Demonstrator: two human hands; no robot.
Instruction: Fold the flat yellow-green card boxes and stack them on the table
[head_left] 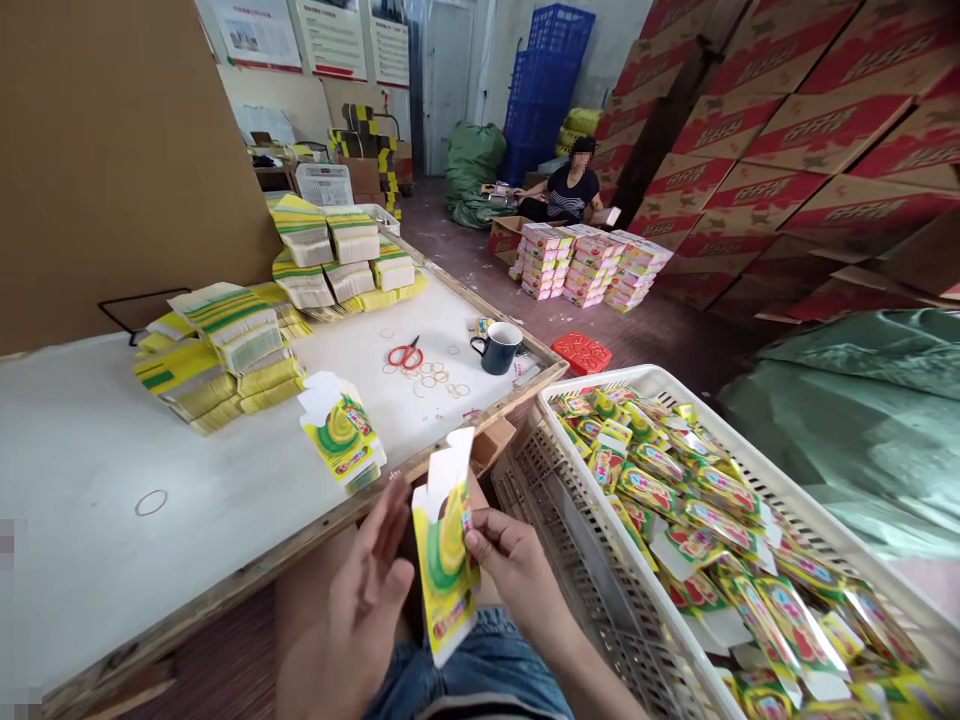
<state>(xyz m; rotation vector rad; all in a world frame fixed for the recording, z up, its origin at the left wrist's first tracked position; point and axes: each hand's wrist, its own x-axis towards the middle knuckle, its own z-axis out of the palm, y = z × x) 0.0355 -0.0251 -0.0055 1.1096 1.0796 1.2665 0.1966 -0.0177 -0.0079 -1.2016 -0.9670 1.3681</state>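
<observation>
Between thumb and fingers, my right hand point(514, 565) pinches the edge of a yellow-green printed carton point(444, 560) with white flaps at its top. The carton is upright and slightly tilted above my lap. My left hand point(367, 595) is just left of it, fingers stretched out and thumb apart, holding nothing. On the table edge beyond lies a small stack of similar flat cartons point(343, 435). To my right, a white plastic crate point(652, 375) holds many small printed cartons point(705, 540) in a loose heap.
On the white table point(75, 440) are bundled carton blanks point(232, 340), red-handled scissors point(406, 354), rubber bands point(431, 377) and a dark mug point(498, 347). A red stool point(581, 353) stands on the floor. Farther back, a person point(566, 190) sits behind stacked pink boxes point(592, 262). Large cardboard boxes point(795, 130) line the right.
</observation>
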